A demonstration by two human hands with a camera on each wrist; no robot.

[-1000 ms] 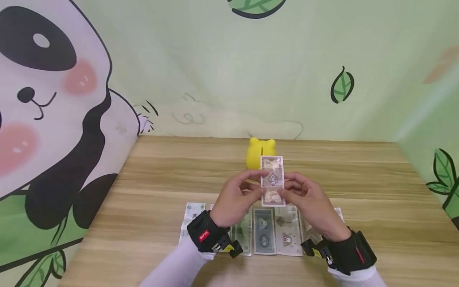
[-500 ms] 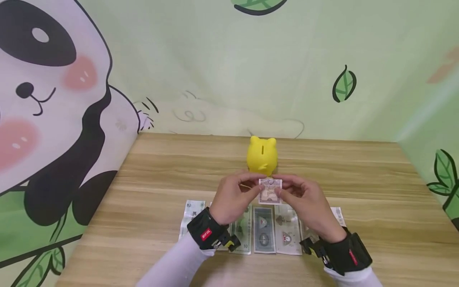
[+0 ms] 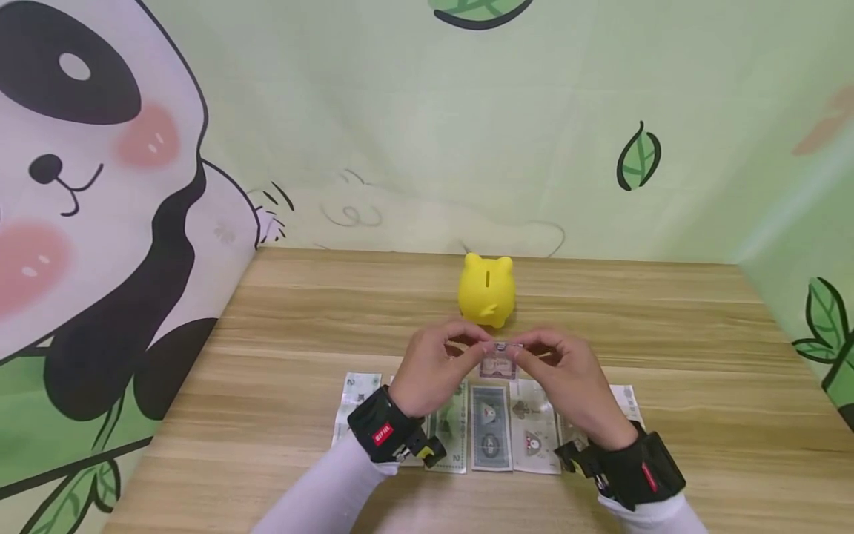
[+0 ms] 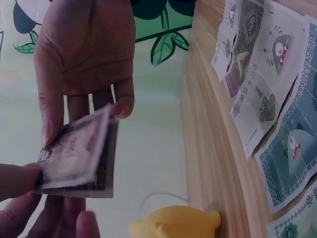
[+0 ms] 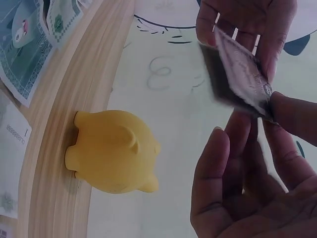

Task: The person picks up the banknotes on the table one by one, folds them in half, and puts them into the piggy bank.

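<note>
A small purplish play banknote (image 3: 499, 366) hangs between my two hands above the table, folded over on itself. My left hand (image 3: 427, 371) pinches its left side between thumb and fingers, and my right hand (image 3: 575, 382) pinches the right side likewise. In the left wrist view the folded banknote (image 4: 74, 153) shows two layers standing slightly apart at one end. The right wrist view shows the same gap in the banknote (image 5: 242, 74), somewhat blurred. Just beyond my fingertips stands a yellow piggy bank (image 3: 487, 293), its slot facing up.
Several play banknotes lie in a row below my hands, among them a blue-grey note (image 3: 490, 430), a pale note (image 3: 536, 434) and a green note (image 3: 450, 437). My wrists hide others partly. Behind the wooden table (image 3: 333, 311) rises a printed panda backdrop (image 3: 400, 133).
The banknote was held flat and upright in front of the piggy bank; it is now folded shorter and lower. My hands have come down slightly, and the piggy bank is fully visible.
</note>
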